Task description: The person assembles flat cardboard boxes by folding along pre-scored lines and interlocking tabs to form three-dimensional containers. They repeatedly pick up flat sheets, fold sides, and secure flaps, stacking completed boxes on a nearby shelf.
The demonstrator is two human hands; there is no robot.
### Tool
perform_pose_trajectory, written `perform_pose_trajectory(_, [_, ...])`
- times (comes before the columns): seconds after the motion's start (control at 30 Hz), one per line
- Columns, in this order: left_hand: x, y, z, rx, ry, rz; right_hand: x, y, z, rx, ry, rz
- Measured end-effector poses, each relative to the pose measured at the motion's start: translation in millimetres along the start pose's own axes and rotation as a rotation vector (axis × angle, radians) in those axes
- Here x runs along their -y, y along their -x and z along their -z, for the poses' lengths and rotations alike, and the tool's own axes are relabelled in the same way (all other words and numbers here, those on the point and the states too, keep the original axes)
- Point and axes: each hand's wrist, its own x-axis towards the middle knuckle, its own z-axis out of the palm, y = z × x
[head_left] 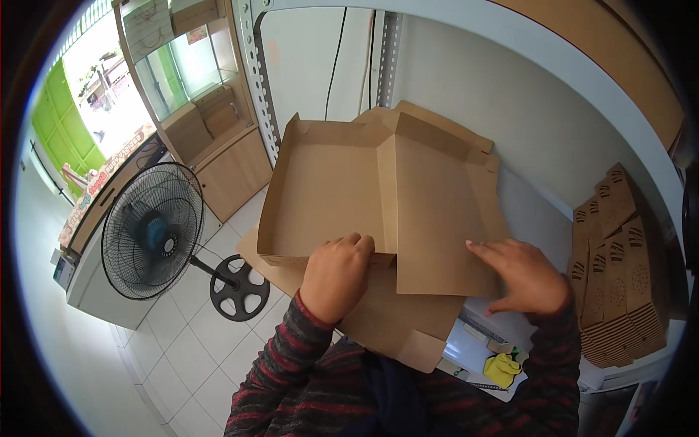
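A flat brown cardboard box (328, 189), half folded with its left walls raised, lies on a white counter in front of me. My left hand (336, 273) grips the near wall of the box, fingers curled over its edge. My right hand (520, 273) presses flat, fingers spread, on the box's unfolded right panel (437, 218). More flat cardboard (393, 320) lies underneath, hanging over the counter's near edge.
A stack of folded printed cardboard boxes (619, 277) stands at the right on the white counter (539, 211). A black standing fan (153, 229) is on the tiled floor at left, beside a wooden glass cabinet (204, 95). A yellow object (502, 368) lies below the counter.
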Motion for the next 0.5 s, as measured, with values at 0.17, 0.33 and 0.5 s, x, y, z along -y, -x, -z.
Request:
perform_pose_trajectory(0.17, [-16.8, 4.7, 17.6, -0.036, 0.057, -0.100, -82.5, 13.1, -10.1, -0.151, -0.234, -0.250])
perform_pose_trajectory(0.33, [-36.3, -7.8, 14.4, -0.036, 0.043, -0.334, -123.4, 34.9, -41.0, -0.069, -0.352, -0.808])
perform_pose_trajectory(0.5, [-42.8, -18.9, -20.3, -0.003, -0.007, -0.475, -114.2, 55.1, -30.8, 0.002, -0.739, -0.608])
